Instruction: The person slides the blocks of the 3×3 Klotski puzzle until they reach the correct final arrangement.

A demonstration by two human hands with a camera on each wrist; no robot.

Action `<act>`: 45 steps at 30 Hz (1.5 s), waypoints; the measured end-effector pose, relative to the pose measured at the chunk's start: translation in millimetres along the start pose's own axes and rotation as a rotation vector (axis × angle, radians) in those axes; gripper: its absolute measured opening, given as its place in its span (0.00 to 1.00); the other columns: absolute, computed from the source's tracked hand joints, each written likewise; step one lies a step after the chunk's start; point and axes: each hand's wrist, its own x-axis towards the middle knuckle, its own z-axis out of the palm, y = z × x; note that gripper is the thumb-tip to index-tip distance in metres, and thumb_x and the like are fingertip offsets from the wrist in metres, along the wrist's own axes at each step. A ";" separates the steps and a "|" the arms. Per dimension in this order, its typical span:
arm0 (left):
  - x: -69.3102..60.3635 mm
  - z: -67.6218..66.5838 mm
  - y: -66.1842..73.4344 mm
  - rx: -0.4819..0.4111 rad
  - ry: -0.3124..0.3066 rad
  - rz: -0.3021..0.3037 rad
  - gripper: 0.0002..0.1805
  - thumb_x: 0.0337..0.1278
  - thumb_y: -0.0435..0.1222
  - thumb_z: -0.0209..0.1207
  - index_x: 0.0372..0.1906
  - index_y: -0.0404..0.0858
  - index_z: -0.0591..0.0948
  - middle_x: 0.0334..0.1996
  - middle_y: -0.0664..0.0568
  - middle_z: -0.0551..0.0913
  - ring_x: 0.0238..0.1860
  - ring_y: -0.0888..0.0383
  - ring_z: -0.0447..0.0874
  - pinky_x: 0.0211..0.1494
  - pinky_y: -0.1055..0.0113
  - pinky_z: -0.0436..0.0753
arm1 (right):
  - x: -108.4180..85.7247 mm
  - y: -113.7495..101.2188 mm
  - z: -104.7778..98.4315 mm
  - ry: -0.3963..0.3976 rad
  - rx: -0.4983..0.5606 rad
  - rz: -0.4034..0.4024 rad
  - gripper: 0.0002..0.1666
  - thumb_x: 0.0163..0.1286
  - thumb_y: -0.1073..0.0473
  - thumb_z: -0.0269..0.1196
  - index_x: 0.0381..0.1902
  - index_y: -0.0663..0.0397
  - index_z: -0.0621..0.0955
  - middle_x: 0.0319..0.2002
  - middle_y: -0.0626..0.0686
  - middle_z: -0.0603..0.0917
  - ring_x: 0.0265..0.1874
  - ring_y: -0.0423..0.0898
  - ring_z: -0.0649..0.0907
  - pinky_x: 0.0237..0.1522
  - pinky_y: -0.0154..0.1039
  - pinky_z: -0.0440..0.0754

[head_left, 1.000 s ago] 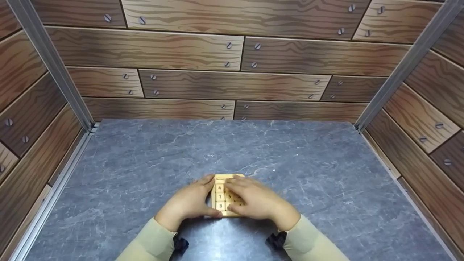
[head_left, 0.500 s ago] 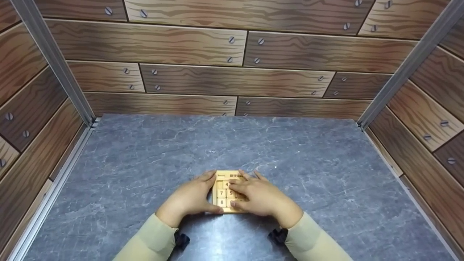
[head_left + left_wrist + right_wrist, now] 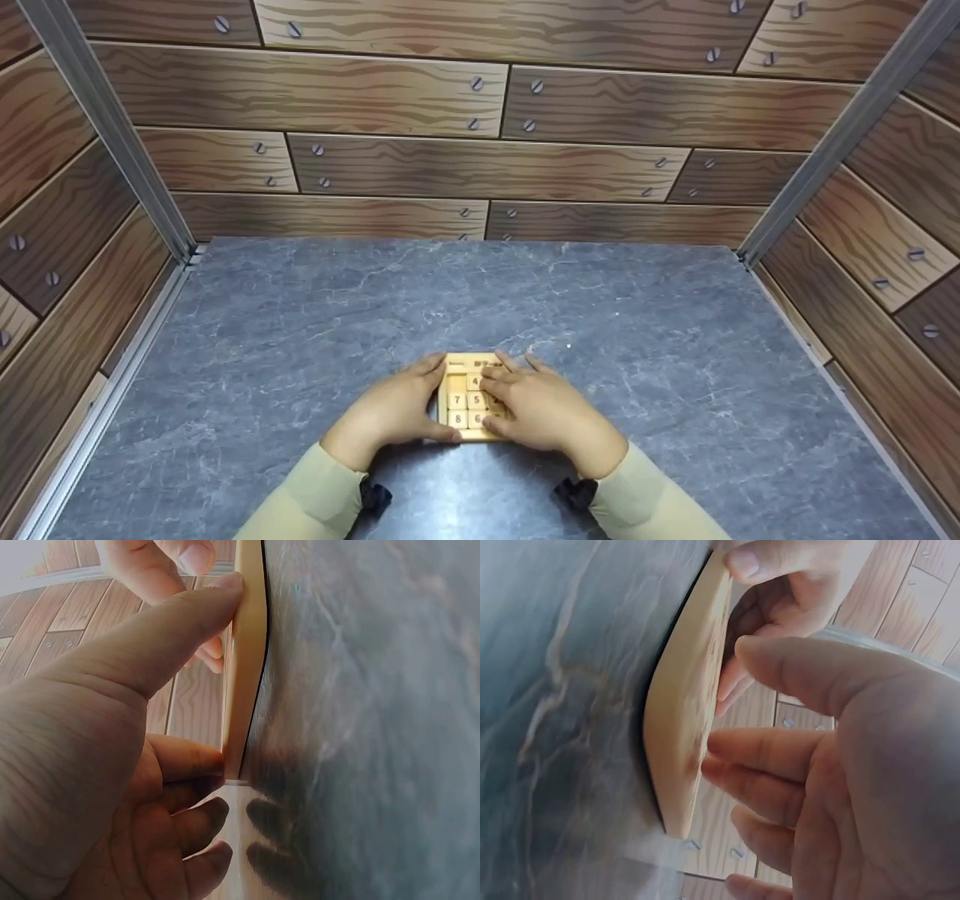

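A yellow wooden number sliding puzzle (image 3: 466, 358) lies flat on the table. Tiles 4 (image 3: 475, 382), 7, 5, 8 and 6 show; the top-left slot is bare, and the right hand hides the right-hand tiles. My left hand (image 3: 397, 411) grips the puzzle's left side, thumb on the near edge and fingers at the far-left corner. Over the right half is my right hand (image 3: 547, 411), its fingers spread and fairly straight, with fingertips at the tiles. From the right wrist view, two of its fingertips (image 3: 718, 742) meet the puzzle's top face, while the thumb is slightly raised.
Grey marbled tabletop (image 3: 375, 300) surrounds the puzzle. Wood-plank-patterned walls (image 3: 420, 169) stand at the back and both sides, with metal corner posts (image 3: 120, 142). A small white speck (image 3: 568, 346) lies beyond the right hand.
Tile 4 has slid right from the top-left slot to the top middle, baring that slot. My right fingers have spread and shifted slightly right. The left hand keeps its hold.
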 end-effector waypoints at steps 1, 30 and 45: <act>0.0 0.2 -0.2 0.000 0.001 -0.002 0.68 0.51 0.59 0.85 0.90 0.33 0.63 0.92 0.40 0.61 0.90 0.35 0.63 0.93 0.38 0.66 | -0.8 -1.7 0.1 -0.002 -0.002 -0.009 0.39 0.81 0.37 0.66 0.81 0.50 0.80 0.85 0.51 0.76 0.91 0.59 0.66 0.93 0.69 0.57; -0.4 -0.3 0.0 0.010 0.001 0.007 0.69 0.51 0.62 0.84 0.89 0.32 0.64 0.91 0.40 0.62 0.90 0.34 0.63 0.93 0.36 0.66 | 9.5 9.3 15.1 -0.105 0.175 -0.092 0.43 0.85 0.27 0.57 0.88 0.36 0.72 0.89 0.44 0.68 0.94 0.55 0.57 0.95 0.70 0.45; 0.9 -0.2 -0.2 0.003 0.002 0.003 0.69 0.50 0.61 0.85 0.89 0.31 0.64 0.91 0.40 0.61 0.90 0.34 0.63 0.93 0.36 0.66 | 5.2 3.9 12.4 -0.096 0.136 -0.093 0.48 0.84 0.26 0.57 0.91 0.41 0.67 0.92 0.44 0.62 0.94 0.57 0.54 0.95 0.70 0.45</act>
